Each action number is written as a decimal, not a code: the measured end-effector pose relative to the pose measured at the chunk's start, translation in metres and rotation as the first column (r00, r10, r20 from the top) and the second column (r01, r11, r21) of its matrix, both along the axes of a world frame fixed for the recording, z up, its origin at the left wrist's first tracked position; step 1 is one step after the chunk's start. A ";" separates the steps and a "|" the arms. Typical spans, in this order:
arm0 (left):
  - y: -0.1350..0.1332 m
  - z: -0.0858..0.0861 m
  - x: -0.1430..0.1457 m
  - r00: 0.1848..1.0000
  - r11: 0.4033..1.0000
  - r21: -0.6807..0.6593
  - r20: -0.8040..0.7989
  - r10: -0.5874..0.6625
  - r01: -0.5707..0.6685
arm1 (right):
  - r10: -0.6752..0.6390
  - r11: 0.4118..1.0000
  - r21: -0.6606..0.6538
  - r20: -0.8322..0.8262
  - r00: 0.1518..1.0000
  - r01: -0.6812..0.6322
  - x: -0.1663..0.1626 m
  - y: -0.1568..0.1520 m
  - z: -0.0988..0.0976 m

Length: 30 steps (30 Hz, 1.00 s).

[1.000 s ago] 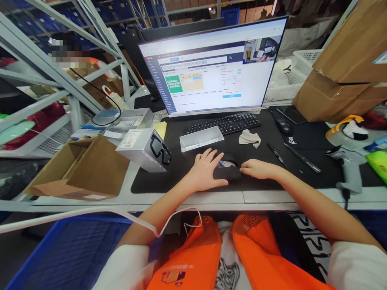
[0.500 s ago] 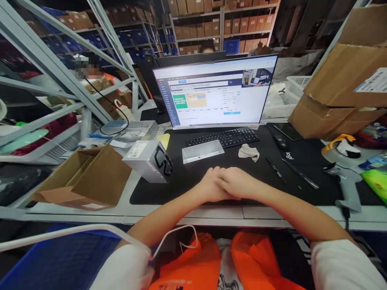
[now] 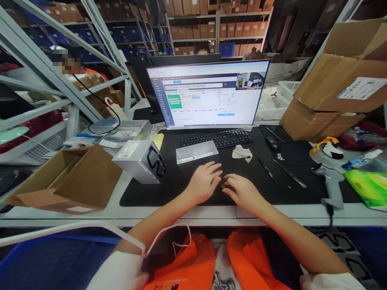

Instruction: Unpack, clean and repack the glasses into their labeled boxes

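My left hand (image 3: 204, 182) and my right hand (image 3: 243, 191) lie side by side on the black desk mat (image 3: 169, 189), fingers stretched out and flat. They press on a flat black pouch (image 3: 223, 192) that hardly stands out from the mat; a small dark detail shows between the fingertips. Just beyond the hands lies a shallow silver tray (image 3: 196, 151). A beige cloth (image 3: 242, 153) lies to its right. A grey box printed with goggles (image 3: 139, 162) lies on its side to the left.
A keyboard (image 3: 217, 138) and a lit monitor (image 3: 208, 94) stand behind. Two pens (image 3: 267, 169) and a barcode scanner (image 3: 329, 171) lie right, below stacked cardboard boxes (image 3: 329, 96). An open cardboard box (image 3: 66, 177) sits left. Other people work behind the racks.
My hands were apart on the pouch, then came together clasped over it; now they lie flat next to each other with fingers spread. The view has tilted up a little.
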State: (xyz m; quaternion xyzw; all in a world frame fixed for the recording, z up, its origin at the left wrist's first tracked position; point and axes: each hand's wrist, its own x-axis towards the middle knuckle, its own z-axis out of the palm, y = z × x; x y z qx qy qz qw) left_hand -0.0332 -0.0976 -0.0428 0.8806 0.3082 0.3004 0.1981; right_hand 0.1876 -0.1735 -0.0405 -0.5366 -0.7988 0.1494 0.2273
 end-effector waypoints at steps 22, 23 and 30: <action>0.036 0.015 -0.019 0.398 0.500 -0.824 0.566 0.722 0.266 | -0.031 0.780 0.530 -0.499 0.866 0.333 -0.003 0.043 0.028; 0.040 0.017 -0.024 0.457 0.499 -0.833 0.550 0.699 0.239 | -0.026 0.776 0.541 -0.486 0.874 0.324 -0.003 0.043 0.028; 0.030 0.029 -0.028 0.443 0.526 -0.792 0.610 0.657 0.310 | -0.022 0.750 0.478 -0.673 0.739 0.458 0.000 0.039 0.027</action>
